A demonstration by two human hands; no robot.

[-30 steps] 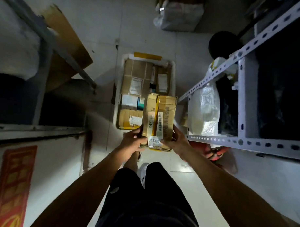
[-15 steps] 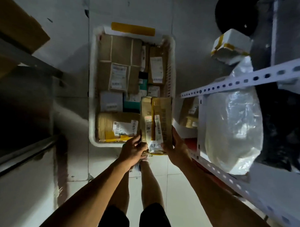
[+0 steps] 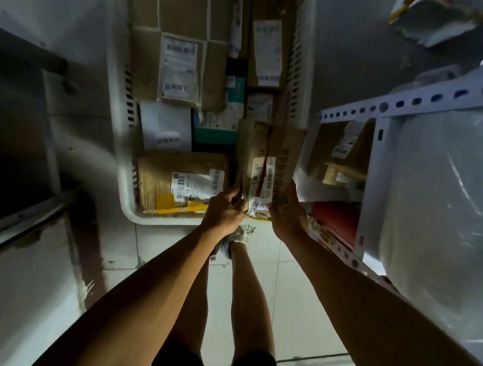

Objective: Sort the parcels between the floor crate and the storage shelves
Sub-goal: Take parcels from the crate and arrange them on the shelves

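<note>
I hold one brown cardboard parcel with both my hands, over the near right corner of the white floor crate. My left hand grips the near left edge of the parcel, with the fingers curled round it. My right hand lies against the near right side of the parcel; the thumb and the palm press on the cardboard, but I cannot tell how the other fingers lie, because the parcel hides them. The parcel stands tilted, its long side going away from me, and white labels with barcodes are on its upper face.

Inside the crate many other parcels lie flat and close together. Near the front wall of the crate there is a brown box with yellow tape, just left of the parcel in my hands. Behind this box is a white box, and behind that a bigger brown box with a white label. A teal packet lies in the middle of the crate.

To the right of the crate stands the white metal shelf with holes along its rail. On it, near the crate, lies a brown parcel, and further right of it a large white plastic bag. In front of the crate I see my shoe on the tiled floor.
</note>
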